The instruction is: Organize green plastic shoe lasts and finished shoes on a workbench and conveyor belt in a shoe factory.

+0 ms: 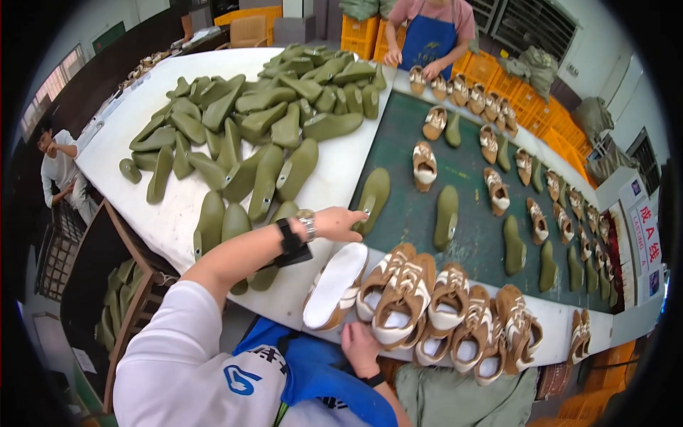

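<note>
My left hand (340, 225) reaches across the near table edge, its fingers and thumb closed about the lower end of an olive-green shoe last (375, 196) on the dark green belt. My right hand (361, 349) stays low at the table's near edge, fingers curled, beside a tan and white sneaker (403, 302); whatever its fingertips hold is hidden. Between the hands lies a shoe with its white sole (336, 286) facing up. Several tan and white sneakers stand in a row to the right of it.
Many green lasts (245, 117) are heaped on the white table (206, 67). More lasts and sneakers stand in rows along the belt (405, 142). Across it, a person in a blue apron (430, 43) handles shoes; another person (62, 167) sits far left. A wooden-edged bin (128, 313) holds lasts.
</note>
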The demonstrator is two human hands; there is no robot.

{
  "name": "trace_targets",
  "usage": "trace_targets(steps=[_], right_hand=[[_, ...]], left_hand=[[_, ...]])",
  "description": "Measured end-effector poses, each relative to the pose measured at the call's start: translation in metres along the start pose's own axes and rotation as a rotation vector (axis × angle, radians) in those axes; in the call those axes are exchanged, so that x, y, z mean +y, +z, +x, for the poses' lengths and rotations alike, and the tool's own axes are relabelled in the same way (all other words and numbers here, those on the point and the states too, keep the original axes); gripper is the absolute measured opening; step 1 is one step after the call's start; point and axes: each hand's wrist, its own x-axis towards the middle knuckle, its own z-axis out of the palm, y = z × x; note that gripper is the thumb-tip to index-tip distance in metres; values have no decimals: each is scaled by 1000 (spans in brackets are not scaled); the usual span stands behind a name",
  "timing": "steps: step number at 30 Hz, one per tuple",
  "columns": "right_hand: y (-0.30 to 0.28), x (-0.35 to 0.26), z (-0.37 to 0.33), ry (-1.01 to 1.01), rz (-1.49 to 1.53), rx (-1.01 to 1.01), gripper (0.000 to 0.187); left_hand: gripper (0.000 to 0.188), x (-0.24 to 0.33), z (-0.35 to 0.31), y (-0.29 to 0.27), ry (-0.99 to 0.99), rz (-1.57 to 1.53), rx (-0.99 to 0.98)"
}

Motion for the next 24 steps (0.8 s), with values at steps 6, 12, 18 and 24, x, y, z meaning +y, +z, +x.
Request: trace_targets(steps=[6,12,18,24], right_hand=[[2,2,2,30,41,50,12],[-10,-4,9,110,79,-142,7],[0,-35,21,385,895,-328,46],[8,-17,7,540,770,-174,29]], left_hand=[[79,46,-125,114,151,4,293],[63,27,-123,135,-45,-478,413],[58,7,-169,101,-79,-1691,284],[97,22,-162,134,344,-1611,170]])
